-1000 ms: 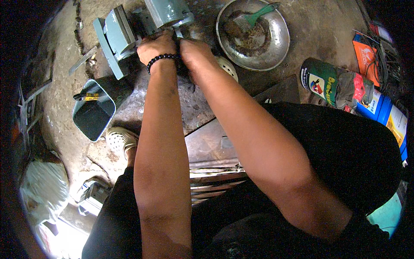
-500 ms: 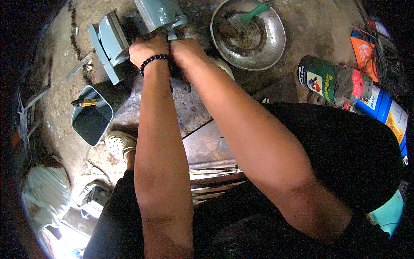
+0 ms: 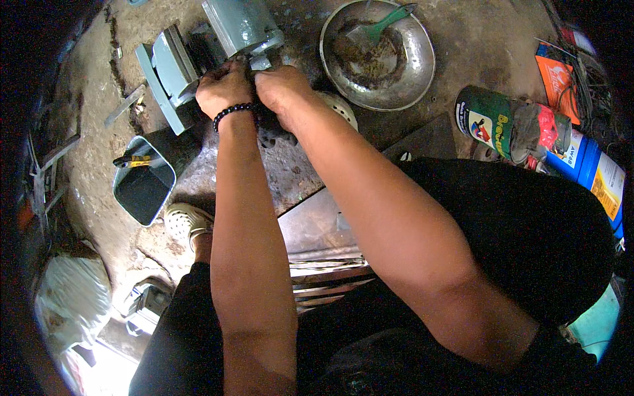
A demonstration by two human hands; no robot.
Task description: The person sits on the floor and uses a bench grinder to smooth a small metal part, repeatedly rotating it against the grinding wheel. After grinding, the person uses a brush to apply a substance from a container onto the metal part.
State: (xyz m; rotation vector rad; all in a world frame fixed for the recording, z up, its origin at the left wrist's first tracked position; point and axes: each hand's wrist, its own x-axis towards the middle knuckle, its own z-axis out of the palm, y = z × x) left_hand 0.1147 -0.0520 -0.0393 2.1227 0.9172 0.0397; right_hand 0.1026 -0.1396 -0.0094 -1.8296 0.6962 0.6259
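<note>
Blue-grey machine [image 3: 241, 28]: positioned on the concrete floor [image 3: 475, 39], ahead of the person. Left hand [image 3: 226, 89] and right hand [image 3: 282, 87]: side by side at the machine's near side, fingers curled; whether they grip any part cannot be determined. Metal bowl [image 3: 419, 69], containing a green-handled brush [image 3: 383, 28]: right of the machine. Square-mouthed container [image 3: 142, 191]: nearer the person than the machine's left end.

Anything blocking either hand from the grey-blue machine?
Nothing visible. The left hand and right hand are side by side, right at the near side of the grey-blue machine; any contact itself is hidden. The metal pan sits off to the right, out of the way.
</note>
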